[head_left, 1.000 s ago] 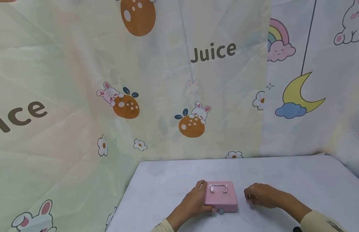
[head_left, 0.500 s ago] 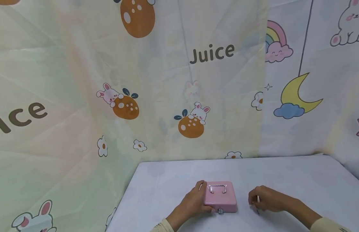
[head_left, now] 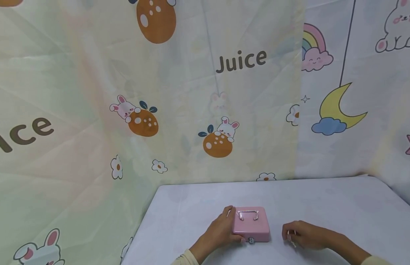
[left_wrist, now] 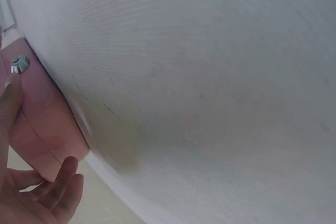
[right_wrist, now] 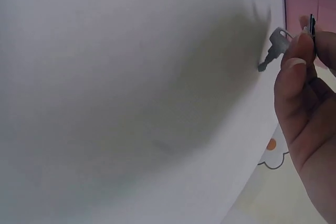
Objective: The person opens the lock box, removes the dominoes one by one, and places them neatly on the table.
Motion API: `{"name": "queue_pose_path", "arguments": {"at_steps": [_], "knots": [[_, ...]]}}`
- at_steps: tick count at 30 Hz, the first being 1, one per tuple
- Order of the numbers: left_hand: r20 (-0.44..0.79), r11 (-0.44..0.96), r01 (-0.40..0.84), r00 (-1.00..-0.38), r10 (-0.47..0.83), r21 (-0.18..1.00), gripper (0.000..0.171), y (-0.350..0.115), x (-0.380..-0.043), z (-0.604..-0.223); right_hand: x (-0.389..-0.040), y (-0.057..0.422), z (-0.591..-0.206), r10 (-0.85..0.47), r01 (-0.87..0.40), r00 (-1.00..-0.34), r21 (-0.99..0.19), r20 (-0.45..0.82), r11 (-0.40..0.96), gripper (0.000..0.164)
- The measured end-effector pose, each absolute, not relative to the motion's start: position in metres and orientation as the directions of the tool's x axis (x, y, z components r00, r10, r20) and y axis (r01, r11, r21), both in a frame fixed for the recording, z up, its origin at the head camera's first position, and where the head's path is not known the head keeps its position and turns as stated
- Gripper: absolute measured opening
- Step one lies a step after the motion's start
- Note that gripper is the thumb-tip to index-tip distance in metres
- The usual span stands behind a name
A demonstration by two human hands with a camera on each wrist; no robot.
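Observation:
A pink metal cash box [head_left: 253,231] sits closed on the white table, with a silver handle [head_left: 248,212] on its lid and a round lock [left_wrist: 20,64] in its front face. My left hand [head_left: 217,230] grips the box's left side, the thumb at the front near the lock and the fingers toward the back. To the right of the box and apart from it, my right hand [head_left: 306,235] pinches small keys between thumb and fingers. One key [right_wrist: 275,50] dangles below the fingertips in the right wrist view; another thin metal piece [right_wrist: 312,25] shows edge-on between them.
The white-covered table [head_left: 191,198] reaches back to a hanging cloth backdrop [head_left: 178,81] printed with rabbits and oranges. A second printed cloth [head_left: 387,121] hangs at the right, with a moon and a rainbow.
My right hand has drawn slightly toward me and turned, and the key has come into sight below its fingers. My left hand and the cash box have stayed in place.

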State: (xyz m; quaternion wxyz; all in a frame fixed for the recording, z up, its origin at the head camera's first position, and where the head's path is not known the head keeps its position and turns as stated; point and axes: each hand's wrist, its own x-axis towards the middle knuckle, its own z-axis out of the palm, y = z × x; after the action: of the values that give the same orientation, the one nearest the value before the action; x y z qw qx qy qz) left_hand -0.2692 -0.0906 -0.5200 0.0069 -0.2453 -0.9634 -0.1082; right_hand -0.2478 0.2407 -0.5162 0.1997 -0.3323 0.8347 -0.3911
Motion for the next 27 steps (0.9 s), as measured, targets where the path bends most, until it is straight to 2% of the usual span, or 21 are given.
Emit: {"name": "queue_pose_path", "arguments": {"at_steps": [6, 13, 17, 23, 27], "knots": [[0.044, 0.867, 0.453, -0.890, 0.454, 0.210, 0.108, -0.090, -0.269, -0.519, -0.244, 0.237, -0.520, -0.677, -0.322, -0.727, -0.813, -0.117, 0.486, 0.016], [0.038, 0.865, 0.447, -0.892, 0.451, 0.228, 0.109, -0.089, -0.268, -0.517, -0.248, 0.242, -0.522, -0.736, -0.418, -0.673, -0.787, -0.067, 0.454, 0.018], [0.044, 0.860, 0.457, -0.887, 0.460, 0.226, 0.108, -0.090, -0.268, -0.517, -0.244, 0.239, -0.522, -0.696, -0.378, -0.716, -0.806, -0.057, 0.455, 0.017], [0.065, 0.851, 0.483, -0.875, 0.480, 0.205, 0.107, -0.090, -0.267, -0.517, -0.238, 0.235, -0.523, -0.677, -0.550, -0.729, -0.677, 0.102, 0.490, 0.016], [0.082, 0.844, 0.498, -0.866, 0.493, 0.198, 0.107, -0.091, -0.267, -0.518, -0.236, 0.232, -0.523, -0.641, -0.536, -0.763, -0.635, 0.084, 0.556, 0.017]]}}
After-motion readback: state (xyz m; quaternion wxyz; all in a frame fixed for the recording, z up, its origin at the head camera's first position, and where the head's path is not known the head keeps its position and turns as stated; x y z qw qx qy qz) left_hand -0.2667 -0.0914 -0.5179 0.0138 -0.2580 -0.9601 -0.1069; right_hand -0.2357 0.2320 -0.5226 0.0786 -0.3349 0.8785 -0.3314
